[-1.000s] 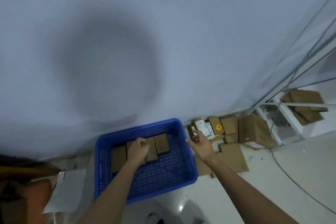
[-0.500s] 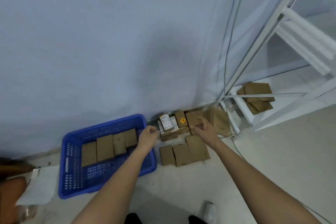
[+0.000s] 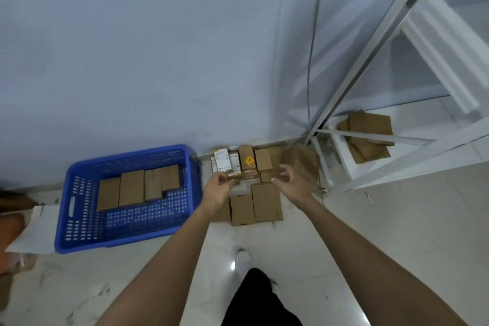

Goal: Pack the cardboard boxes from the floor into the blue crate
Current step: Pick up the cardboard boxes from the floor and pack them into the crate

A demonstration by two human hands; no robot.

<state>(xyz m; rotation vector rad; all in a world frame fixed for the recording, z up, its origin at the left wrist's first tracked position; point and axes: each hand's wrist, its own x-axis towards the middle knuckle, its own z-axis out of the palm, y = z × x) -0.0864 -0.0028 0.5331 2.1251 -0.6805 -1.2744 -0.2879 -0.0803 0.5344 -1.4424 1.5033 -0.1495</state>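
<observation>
The blue crate (image 3: 66,204) stands on the floor at the left, against the wall. Several brown cardboard boxes (image 3: 132,188) lie side by side in its far half. Right of the crate is the floor pile: white printed boxes (image 3: 221,163), a box with a yellow sticker (image 3: 247,159), a plain brown box (image 3: 263,160), and flat boxes (image 3: 266,202) nearer me. My left hand (image 3: 218,189) hovers at the pile's left edge, fingers loosely curled beside a small brown box (image 3: 235,179). Over the pile's right side, my right hand (image 3: 293,181) has its fingers spread and holds nothing.
A larger box (image 3: 301,164) sits at the wall corner. A white metal rack (image 3: 370,124) stands at the right with cardboard pieces (image 3: 369,127) under it, and a cable (image 3: 312,61) hangs down the wall. White paper (image 3: 34,233) lies left of the crate. My leg (image 3: 259,299) is below.
My left hand has left the boxes in the crate and moved right to the floor pile. My right hand stayed over the pile. The view has turned right.
</observation>
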